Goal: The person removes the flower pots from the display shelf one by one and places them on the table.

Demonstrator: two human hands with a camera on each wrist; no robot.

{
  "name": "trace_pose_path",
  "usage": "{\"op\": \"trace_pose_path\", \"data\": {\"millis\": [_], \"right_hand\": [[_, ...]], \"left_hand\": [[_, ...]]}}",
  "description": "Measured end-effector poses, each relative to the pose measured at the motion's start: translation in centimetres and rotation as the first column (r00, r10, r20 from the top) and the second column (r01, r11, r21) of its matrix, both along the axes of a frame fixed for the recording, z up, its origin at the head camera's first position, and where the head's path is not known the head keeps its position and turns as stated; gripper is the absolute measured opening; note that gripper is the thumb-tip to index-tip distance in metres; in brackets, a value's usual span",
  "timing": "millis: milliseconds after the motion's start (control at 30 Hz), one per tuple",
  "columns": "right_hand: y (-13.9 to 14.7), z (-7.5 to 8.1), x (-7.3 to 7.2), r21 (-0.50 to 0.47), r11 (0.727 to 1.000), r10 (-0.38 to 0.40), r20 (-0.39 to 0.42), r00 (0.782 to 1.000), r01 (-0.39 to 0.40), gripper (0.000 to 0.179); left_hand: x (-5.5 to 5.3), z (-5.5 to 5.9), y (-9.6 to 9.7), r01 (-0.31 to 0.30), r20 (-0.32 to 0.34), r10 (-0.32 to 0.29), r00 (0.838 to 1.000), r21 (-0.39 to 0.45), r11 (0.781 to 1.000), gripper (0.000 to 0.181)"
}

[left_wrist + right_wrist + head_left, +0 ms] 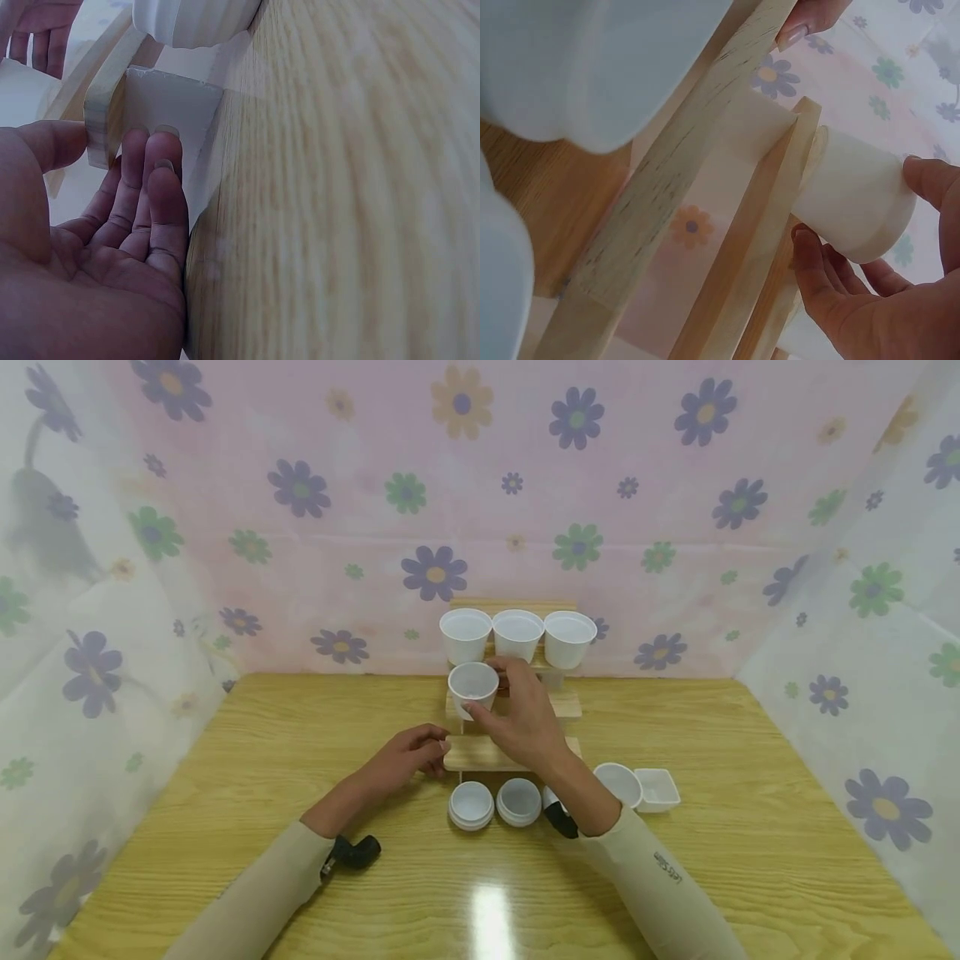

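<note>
A white plastic cup (472, 683) stands upright at the left end of the middle step of a small wooden tiered stand (480, 753). My right hand (522, 717) holds this cup, thumb at its near side and fingers round the far side. In the right wrist view the base of the cup (855, 195) is right at the wooden board. My left hand (408, 753) grips the left end of the lowest step. The left wrist view shows its thumb on the board (105, 112) and the other fingers reaching beneath, against a white support.
Three white cups (517, 635) line the top step. In front of the stand are white round jars (472, 807), partly hidden by the right forearm, then a round white bowl (619, 785) and a square white dish (657, 790). A flowered cloth (480, 552) hangs behind.
</note>
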State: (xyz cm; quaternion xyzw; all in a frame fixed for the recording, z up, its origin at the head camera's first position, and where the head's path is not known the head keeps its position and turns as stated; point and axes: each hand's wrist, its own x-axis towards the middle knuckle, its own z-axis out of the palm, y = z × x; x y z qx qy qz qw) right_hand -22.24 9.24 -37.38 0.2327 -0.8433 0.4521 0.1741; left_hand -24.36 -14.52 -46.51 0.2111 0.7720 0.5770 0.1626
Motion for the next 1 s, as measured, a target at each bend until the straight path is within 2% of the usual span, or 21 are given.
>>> {"op": "trace_pose_path", "data": {"millis": [333,733,1000], "right_hand": [[-0.1,0.3,0.5,0.009,1.000,-0.023,0.000,1.000,0.023,0.062],[0.6,1.2,0.9,-0.014,0.999,0.044,-0.056,0.997,-0.045,0.060],[0.9,1.2,1.6,-0.013,0.997,0.069,-0.065,0.996,-0.070,0.064]], "left_hand": [[-0.2,-0.4,-0.3,0.011,-0.003,-0.011,1.000,0.000,1.000,0.039],[-0.6,-0.2,0.0,0.010,-0.006,-0.010,1.000,0.018,1.000,0.037],[-0.2,-0.1,-0.2,0.005,0.002,-0.005,1.000,0.006,1.000,0.037]]}}
